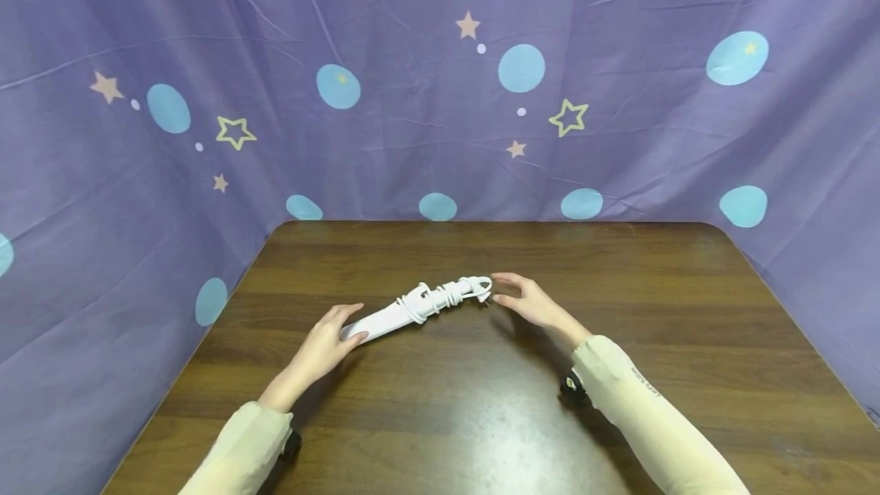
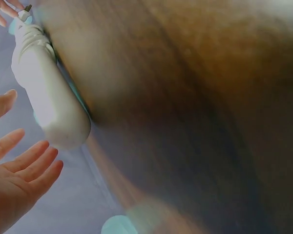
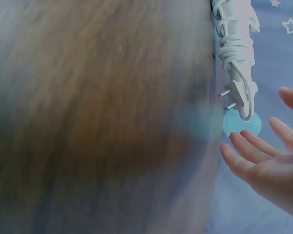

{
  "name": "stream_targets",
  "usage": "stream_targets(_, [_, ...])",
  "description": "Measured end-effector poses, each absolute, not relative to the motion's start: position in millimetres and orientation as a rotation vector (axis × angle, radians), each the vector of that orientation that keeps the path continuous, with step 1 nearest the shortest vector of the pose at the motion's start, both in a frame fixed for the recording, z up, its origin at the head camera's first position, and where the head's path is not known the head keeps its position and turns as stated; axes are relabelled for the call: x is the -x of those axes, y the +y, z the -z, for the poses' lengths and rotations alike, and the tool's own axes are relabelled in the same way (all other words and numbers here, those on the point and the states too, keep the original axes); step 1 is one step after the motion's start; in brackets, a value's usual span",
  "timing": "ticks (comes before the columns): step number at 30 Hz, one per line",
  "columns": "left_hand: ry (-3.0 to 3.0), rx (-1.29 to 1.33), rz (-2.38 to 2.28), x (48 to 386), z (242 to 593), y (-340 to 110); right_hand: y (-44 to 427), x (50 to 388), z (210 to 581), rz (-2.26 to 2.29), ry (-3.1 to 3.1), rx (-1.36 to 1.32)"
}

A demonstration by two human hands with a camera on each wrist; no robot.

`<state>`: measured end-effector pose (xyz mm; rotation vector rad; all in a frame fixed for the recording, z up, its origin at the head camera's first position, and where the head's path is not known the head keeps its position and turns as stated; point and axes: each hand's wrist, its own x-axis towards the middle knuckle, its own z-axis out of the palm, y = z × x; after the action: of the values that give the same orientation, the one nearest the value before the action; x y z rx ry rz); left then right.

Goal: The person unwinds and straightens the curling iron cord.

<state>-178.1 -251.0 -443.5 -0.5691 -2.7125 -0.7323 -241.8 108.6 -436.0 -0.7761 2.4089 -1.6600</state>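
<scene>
A long white electric appliance, its exact kind unclear, lies aslant on the wooden table, with its white cord wound round the narrower half. In the right wrist view a two-pin plug sticks out at the cord end. My left hand is at the broad, rounded end, thumb and fingers spread to either side; the left wrist view shows the fingers loosely extended, not curled round it. By the plug end, my right hand has its fingers spread, and a small gap separates them from the cord in the right wrist view.
The brown wooden table has rounded far corners. Behind it and along both sides hangs a purple curtain with stars and blue dots. Dark wrist devices, including one at the right cuff, sit under both sleeves.
</scene>
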Motion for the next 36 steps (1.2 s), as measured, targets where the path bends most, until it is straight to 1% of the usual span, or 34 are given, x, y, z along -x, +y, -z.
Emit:
stream_targets(4, [-2.742,0.579,0.775,182.9,445.7,-248.2,103.9,244.7,440.0,1.688,2.414,0.760])
stream_targets(8, [-2.772,0.587,0.799,186.4,449.3,-245.2,102.9,254.7,457.1,1.665,2.438,0.778])
stream_targets(21, [-2.785,0.652,0.776,196.4,453.2,-234.1,95.9,259.6,469.7,1.676,2.426,0.722])
stream_targets(28, [-2.840,0.622,0.683,202.7,456.5,-225.8,95.6,256.8,464.3,1.644,2.469,0.701])
stream_targets(36, [-2.882,0.538,0.595,205.2,460.0,-218.5,91.0,239.0,438.7,1.689,2.440,0.682])
